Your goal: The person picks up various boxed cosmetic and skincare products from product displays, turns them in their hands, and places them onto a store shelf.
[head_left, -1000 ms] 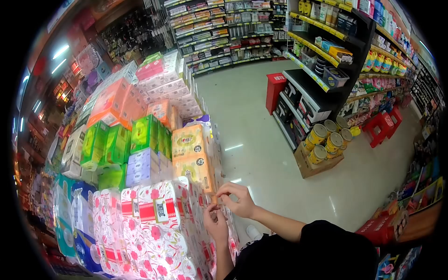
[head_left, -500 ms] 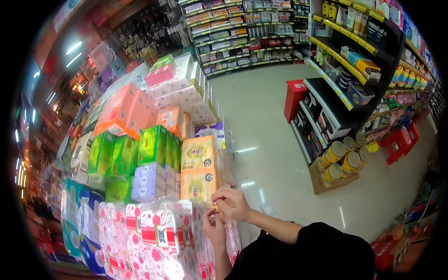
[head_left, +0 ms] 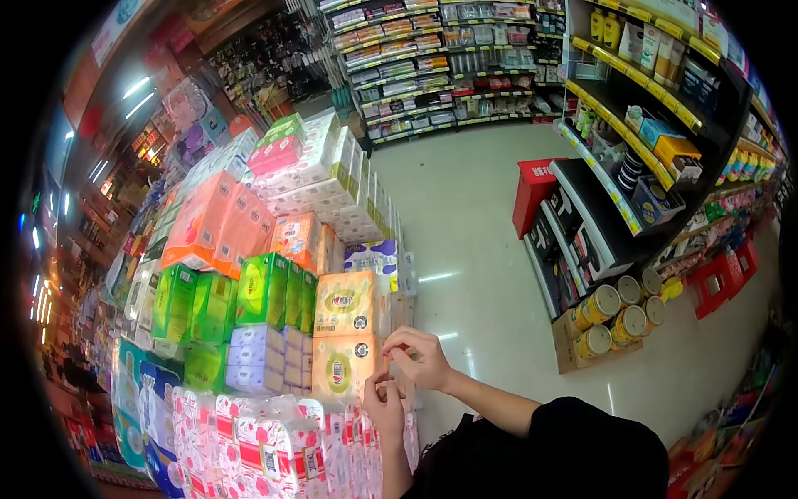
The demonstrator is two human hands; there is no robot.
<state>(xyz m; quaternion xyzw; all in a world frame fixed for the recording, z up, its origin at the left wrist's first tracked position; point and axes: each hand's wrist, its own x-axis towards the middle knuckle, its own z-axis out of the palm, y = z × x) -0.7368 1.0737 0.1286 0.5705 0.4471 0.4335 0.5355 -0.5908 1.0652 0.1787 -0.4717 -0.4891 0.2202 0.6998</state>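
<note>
My right hand point(head_left: 418, 359) is closed in a pinch beside the orange tissue packs point(head_left: 343, 363). Just below and to its left, my left hand point(head_left: 385, 405) is closed too, fingers curled. The fingertips of both are close together, and anything between them is too small to make out. Under my left hand lie pink-and-white wrapped paper packs point(head_left: 270, 449) with red bands and flower prints. To the left of the orange packs sit lilac tissue packs point(head_left: 255, 359) and bright green packs point(head_left: 261, 289).
Stacked white packs point(head_left: 312, 170) rise at the far end of the display. Across the tiled aisle point(head_left: 453, 195) stands a black shelf unit point(head_left: 611, 220) with a red box point(head_left: 534, 195) at its end. Yellow-labelled cans point(head_left: 596, 306) sit in a carton at its foot. Stocked shelves point(head_left: 403, 75) line the back.
The view has shifted a little, so the front packs appear lower and the black shelf unit farther right. Both hands keep nearly the same pose and place in view.
</note>
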